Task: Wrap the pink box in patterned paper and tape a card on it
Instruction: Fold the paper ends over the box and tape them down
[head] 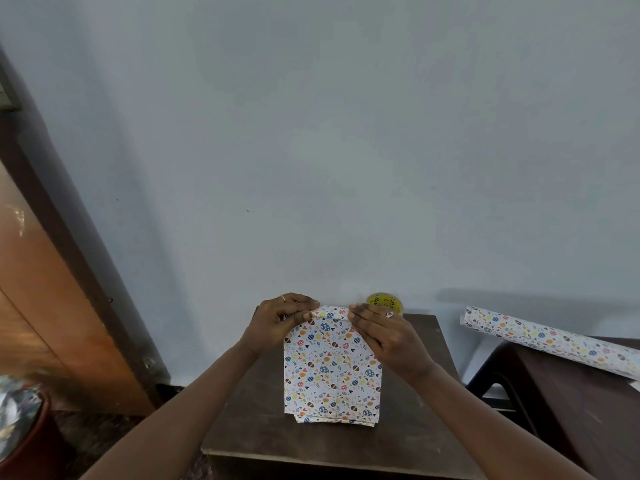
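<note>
Patterned paper [332, 372]: white sheet printed with small coloured ovals, hearts and leaves; wrapped round the box and hid it on every visible side.
Place: lay flat near the middle of a small dark brown wooden table [249, 427].
Long axis: ran from the person toward the wall, with the near end folded shut and tucked under and the far end raised in a rolled fold between the two hands.
Left hand [277, 322]: pinched the left end of that fold between thumb and curled fingers; wore a gold ring.
Right hand [388, 336]: pressed straight fingers against the right end of the fold without curling round it; thumb out of sight; wore a red-stoned ring.
In the way: both hands covered the far corners of the parcel, and the right one also covered the lower part of the tape.
Yellow roll of tape [386, 302]: sat on the table just behind the right hand, close to the wall.
Roll of the same printed paper [554, 341]: lay aslant on a second dark brown table [561, 403] at the right, well apart from the parcel.
Pale blue-grey wall [346, 150]: rose directly behind both tables.
Orange-brown wooden door [41, 306]: stood at the far left inside a dark frame.
Reddish-brown pot [31, 441]: sat blurred in the lower left corner.
</note>
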